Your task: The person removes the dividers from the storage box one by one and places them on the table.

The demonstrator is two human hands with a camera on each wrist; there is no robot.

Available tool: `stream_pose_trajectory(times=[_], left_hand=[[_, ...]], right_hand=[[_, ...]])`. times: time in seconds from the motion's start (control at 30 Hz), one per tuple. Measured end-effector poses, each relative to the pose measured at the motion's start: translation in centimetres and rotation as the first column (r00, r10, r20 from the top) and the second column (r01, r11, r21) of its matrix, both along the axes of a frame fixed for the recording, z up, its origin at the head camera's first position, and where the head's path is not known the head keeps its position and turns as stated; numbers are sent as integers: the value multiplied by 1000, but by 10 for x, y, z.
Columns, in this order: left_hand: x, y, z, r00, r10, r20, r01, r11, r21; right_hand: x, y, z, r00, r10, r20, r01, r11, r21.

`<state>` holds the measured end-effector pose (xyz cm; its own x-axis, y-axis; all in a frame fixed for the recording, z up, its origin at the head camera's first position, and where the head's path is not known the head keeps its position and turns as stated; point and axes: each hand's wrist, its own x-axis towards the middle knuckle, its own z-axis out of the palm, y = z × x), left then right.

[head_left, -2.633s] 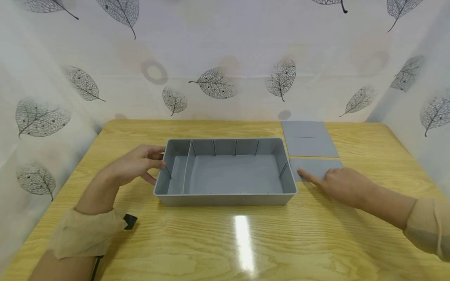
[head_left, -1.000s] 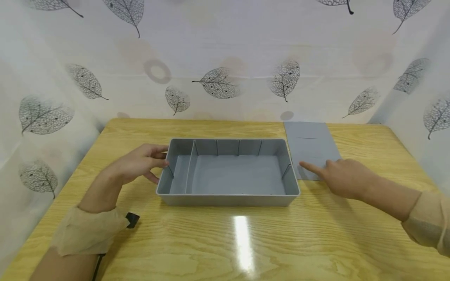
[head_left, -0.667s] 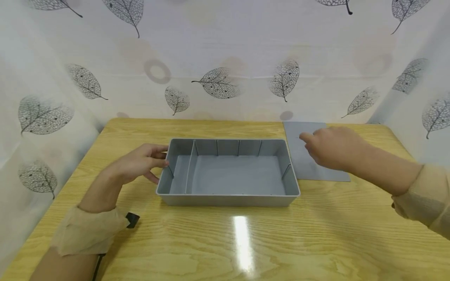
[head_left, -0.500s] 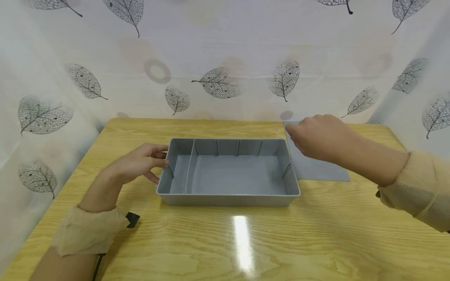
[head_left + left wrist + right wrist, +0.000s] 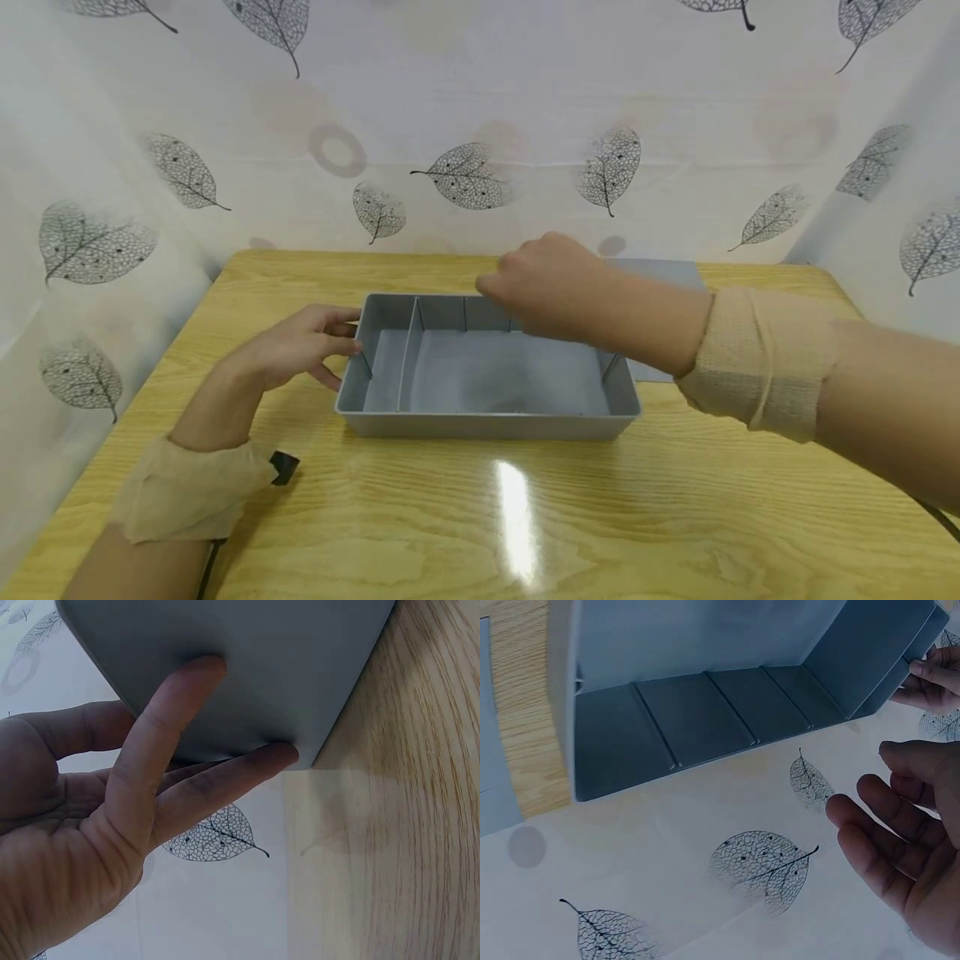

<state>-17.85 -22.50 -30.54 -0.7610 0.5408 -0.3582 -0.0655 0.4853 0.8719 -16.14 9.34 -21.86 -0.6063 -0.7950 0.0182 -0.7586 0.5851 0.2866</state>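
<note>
A grey rectangular tray [image 5: 487,425] stands mid-table, with one divider [image 5: 405,354] slotted in near its left end. My left hand [image 5: 315,337] rests straight-fingered against the outside of the tray's left end wall; the left wrist view shows my left hand [image 5: 187,750] with thumb and fingers flat on the tray [image 5: 247,667]. My right hand [image 5: 540,279] hovers over the tray's back wall and holds nothing. In the right wrist view my right hand [image 5: 900,832] has loosely curved, empty fingers beyond the tray [image 5: 705,712].
Flat grey panels [image 5: 663,271] lie on the table right of the tray, mostly hidden behind my right forearm; an edge of a grey panel [image 5: 491,750] shows in the right wrist view. Leaf-patterned walls enclose the wooden table [image 5: 525,517] on three sides. A black clip [image 5: 283,467] sits by my left wrist.
My right hand pushed the small panel up against the larger one, lifted off, then swung left to above the tray's back wall. The left hand and tray stayed put.
</note>
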Motion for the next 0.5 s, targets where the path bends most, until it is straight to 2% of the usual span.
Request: stream_pose_trajectory(times=[0.23, 0.5], left_hand=[[-1, 0, 0, 1000, -13, 6, 13, 1000, 15], [-3, -1, 0, 999, -17, 30, 16, 999, 32]], right_hand=[[-6, -38, -11, 990, 136, 44, -138, 989, 55], [-10, -73, -31, 955, 257, 146, -281, 944, 173]])
